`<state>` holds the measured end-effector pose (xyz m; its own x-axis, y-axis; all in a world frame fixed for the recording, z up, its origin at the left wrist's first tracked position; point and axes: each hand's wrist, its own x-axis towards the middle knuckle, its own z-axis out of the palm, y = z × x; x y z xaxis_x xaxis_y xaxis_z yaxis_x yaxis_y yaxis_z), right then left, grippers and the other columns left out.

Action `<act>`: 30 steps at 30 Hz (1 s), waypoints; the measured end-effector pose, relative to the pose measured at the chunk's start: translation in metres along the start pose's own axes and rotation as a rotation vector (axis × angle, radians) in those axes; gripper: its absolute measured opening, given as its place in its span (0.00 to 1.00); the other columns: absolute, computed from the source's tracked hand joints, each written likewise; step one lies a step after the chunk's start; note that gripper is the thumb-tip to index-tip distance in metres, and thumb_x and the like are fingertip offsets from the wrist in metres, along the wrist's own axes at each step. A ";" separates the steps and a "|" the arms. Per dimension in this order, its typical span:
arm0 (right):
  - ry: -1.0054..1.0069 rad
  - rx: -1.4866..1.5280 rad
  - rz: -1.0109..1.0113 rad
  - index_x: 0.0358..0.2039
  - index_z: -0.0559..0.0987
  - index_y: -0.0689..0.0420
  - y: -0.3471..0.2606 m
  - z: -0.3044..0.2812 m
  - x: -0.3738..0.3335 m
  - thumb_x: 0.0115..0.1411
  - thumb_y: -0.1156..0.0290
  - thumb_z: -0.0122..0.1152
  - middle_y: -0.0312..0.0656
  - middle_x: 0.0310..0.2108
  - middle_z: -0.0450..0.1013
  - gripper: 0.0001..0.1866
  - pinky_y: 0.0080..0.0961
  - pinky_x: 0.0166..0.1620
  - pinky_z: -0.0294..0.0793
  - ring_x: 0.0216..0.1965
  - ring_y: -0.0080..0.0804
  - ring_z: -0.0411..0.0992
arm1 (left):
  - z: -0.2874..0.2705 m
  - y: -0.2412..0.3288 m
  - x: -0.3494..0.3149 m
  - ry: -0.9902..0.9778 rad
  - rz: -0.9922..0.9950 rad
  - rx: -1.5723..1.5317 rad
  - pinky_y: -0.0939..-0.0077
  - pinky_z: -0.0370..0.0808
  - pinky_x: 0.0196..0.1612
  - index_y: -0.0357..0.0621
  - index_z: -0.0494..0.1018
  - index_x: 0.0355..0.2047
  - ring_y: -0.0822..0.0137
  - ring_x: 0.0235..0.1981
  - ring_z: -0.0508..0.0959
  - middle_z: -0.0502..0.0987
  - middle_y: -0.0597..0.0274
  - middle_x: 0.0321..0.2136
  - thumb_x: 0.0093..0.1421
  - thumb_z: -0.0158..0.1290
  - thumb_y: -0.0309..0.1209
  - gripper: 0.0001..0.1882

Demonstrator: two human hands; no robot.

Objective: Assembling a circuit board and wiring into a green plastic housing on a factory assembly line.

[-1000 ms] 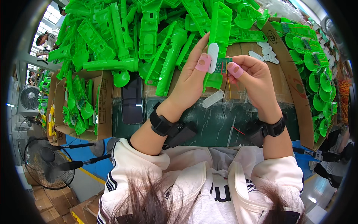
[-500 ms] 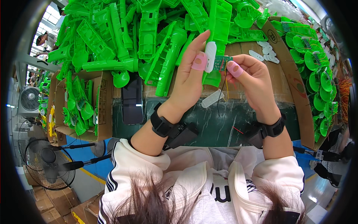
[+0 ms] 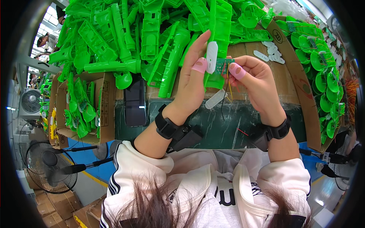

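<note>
My left hand (image 3: 194,78) is closed on a long green plastic housing (image 3: 221,28), its thumb pressed near a white oval plastic piece (image 3: 212,55) at the housing's side. Between thumb and fingers, my right hand (image 3: 255,78) pinches a small green circuit board (image 3: 219,68) against or just beside that white piece; contact is hard to tell. Thin red, black and yellow wires (image 3: 227,93) hang from the board. Both thumbs wear pink finger covers. Below the hands, another white oblong piece (image 3: 215,99) lies across the cardboard's edge.
A large heap of green housings (image 3: 114,38) covers the far side. Several white pieces (image 3: 270,51) lie at right. Cardboard boxes of green parts stand at left (image 3: 108,106) and right (image 3: 304,87). A dark phone (image 3: 135,104) rests on the green tabletop (image 3: 163,110).
Both hands, with the housing and the circuit board, have shifted slightly left. The white piece at the housing has tilted a little, and the dangling wires have swung.
</note>
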<state>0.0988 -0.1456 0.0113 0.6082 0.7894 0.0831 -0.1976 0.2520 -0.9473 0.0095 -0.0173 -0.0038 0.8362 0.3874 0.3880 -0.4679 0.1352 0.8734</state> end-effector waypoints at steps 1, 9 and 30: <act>0.005 -0.005 -0.010 0.34 0.74 0.67 0.001 -0.001 0.000 0.56 0.74 0.56 0.39 0.26 0.73 0.09 0.12 0.29 0.68 0.25 0.17 0.69 | 0.000 -0.002 0.000 0.002 -0.010 -0.002 0.72 0.65 0.50 0.42 0.51 0.59 0.62 0.46 0.71 0.60 0.54 0.53 0.61 0.32 0.32 0.24; 0.034 -0.025 -0.052 0.33 0.74 0.66 0.001 -0.002 0.000 0.56 0.73 0.55 0.38 0.25 0.73 0.08 0.12 0.29 0.68 0.25 0.16 0.69 | -0.007 -0.005 -0.001 0.004 0.001 0.127 0.74 0.57 0.54 0.42 0.53 0.58 0.68 0.53 0.60 0.57 0.57 0.56 0.62 0.32 0.33 0.23; 0.048 0.130 0.127 0.31 0.75 0.63 -0.007 -0.009 0.002 0.55 0.69 0.57 0.38 0.25 0.73 0.09 0.10 0.27 0.68 0.23 0.16 0.68 | 0.003 0.006 -0.003 0.089 0.087 0.250 0.75 0.71 0.41 0.39 0.57 0.44 0.69 0.37 0.72 0.69 0.57 0.38 0.47 0.57 0.22 0.26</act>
<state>0.1078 -0.1505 0.0150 0.6074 0.7926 -0.0529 -0.3713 0.2244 -0.9010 0.0053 -0.0201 0.0014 0.7625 0.4681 0.4467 -0.4421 -0.1272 0.8879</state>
